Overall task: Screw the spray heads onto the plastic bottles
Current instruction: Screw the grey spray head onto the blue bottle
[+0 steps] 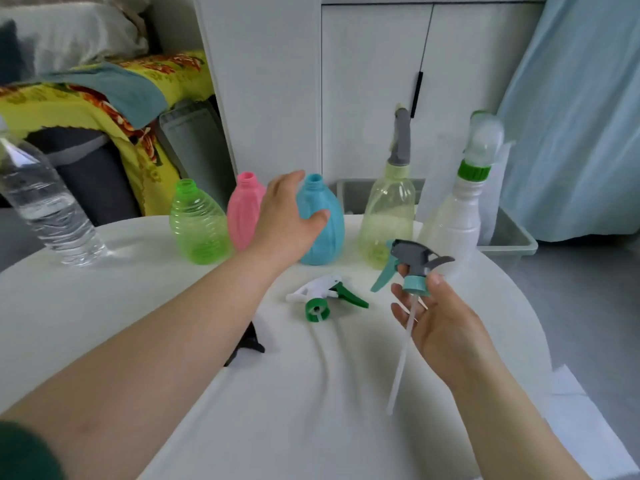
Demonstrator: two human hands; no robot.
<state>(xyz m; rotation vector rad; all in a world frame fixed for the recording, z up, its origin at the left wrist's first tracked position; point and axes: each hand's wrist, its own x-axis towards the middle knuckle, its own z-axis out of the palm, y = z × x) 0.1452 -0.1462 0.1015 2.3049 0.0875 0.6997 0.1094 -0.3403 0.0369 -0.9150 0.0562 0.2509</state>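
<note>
Three open-necked bottles stand in a row at the back of the white round table (104, 323): a green bottle (199, 226), a pink bottle (244, 209) and a blue bottle (327, 220). My left hand (287, 220) curls around the blue bottle's left side, thumb across its front. My right hand (446, 323) holds a grey and teal spray head (414, 263) by its collar, upright above the table, its white tube hanging down. A white and green spray head (325, 296) lies on the table between my hands. A dark spray head (247, 344) is mostly hidden under my left forearm.
A pale yellow bottle with a grey spray head (389, 216) and a white bottle with a green collar (457, 216) stand at the back right. A clear water bottle (41, 199) stands at the far left. A grey bin (512, 237) sits behind the table.
</note>
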